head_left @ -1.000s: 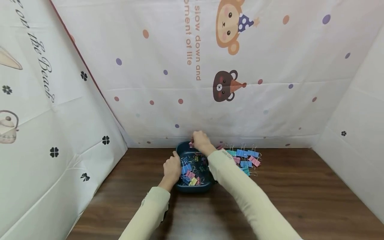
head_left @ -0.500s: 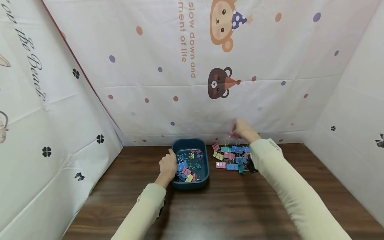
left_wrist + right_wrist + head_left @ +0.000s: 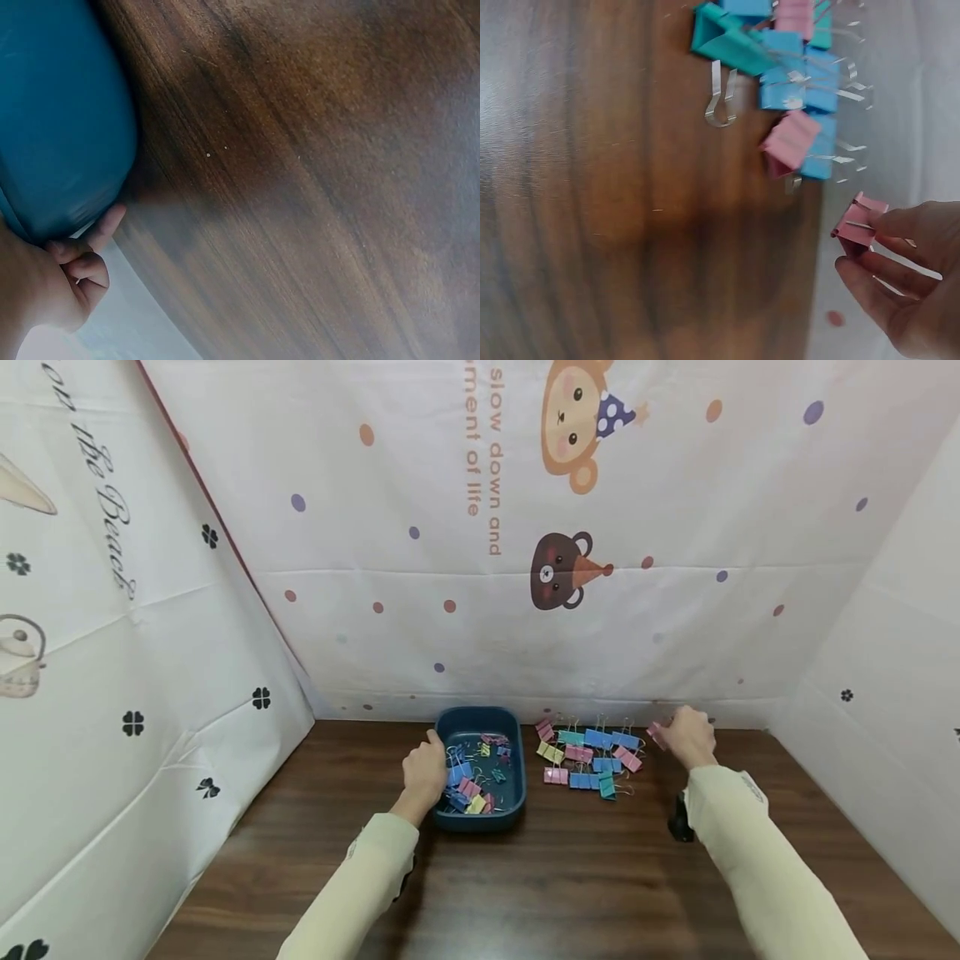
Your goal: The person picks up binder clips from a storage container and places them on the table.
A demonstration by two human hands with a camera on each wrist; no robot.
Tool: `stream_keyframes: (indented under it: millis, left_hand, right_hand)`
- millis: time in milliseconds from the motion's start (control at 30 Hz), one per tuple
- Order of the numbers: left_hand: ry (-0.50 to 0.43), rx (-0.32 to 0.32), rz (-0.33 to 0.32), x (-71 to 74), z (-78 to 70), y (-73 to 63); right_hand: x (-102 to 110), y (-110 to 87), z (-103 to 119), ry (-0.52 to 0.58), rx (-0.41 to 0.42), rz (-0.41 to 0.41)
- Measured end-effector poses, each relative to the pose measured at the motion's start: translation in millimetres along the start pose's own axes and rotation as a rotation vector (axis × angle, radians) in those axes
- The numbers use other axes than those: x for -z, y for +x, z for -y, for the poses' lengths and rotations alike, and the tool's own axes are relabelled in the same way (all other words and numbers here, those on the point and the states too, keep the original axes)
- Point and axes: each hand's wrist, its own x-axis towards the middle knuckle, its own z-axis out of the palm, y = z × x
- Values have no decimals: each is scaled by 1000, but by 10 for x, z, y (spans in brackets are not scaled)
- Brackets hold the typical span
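My right hand (image 3: 690, 737) pinches a pink binder clip (image 3: 857, 223) by its wire handle, at the right end of the laid-out clips. In the right wrist view the thumb and fingers close on it. My left hand (image 3: 425, 767) grips the left side of a dark blue plastic bin (image 3: 480, 825), thumb up at the rim. Its curled fingers show beside the bin's outer wall (image 3: 67, 112) in the left wrist view. Inside the bin lie loose binder clips of several sizes, with blue (image 3: 459, 773), pink and yellow (image 3: 476, 805) ones among them.
Right of the bin, rows of pink, blue, teal and yellow binder clips lie on the brown wooden table (image 3: 525, 885). A teal clip (image 3: 607, 786) is at the near right of these rows. A printed white cloth (image 3: 420, 635) hangs along the table's back edge.
My right hand has moved from the bin, over the rows of clips, to their right end, carrying the pink binder clip. My left hand has stayed at the bin's side.
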Motion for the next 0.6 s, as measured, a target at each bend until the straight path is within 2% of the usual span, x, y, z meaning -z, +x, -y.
stream_keyframes:
  millis: [167, 267, 433, 600]
  left_hand:
    - [20, -14, 4, -5, -73, -16]
    - [16, -21, 24, -12, -126, -26]
    - [10, 11, 28, 7, -136, -46]
    - [-1, 33, 1, 66, -45, -37]
  right_hand:
    - [-59, -104, -208, 44, -143, 73]
    - [-71, -123, -271, 87, -186, 89]
    - [-144, -68, -268, 99, -184, 110]
    - [-225, 72, -141, 51, -137, 156]
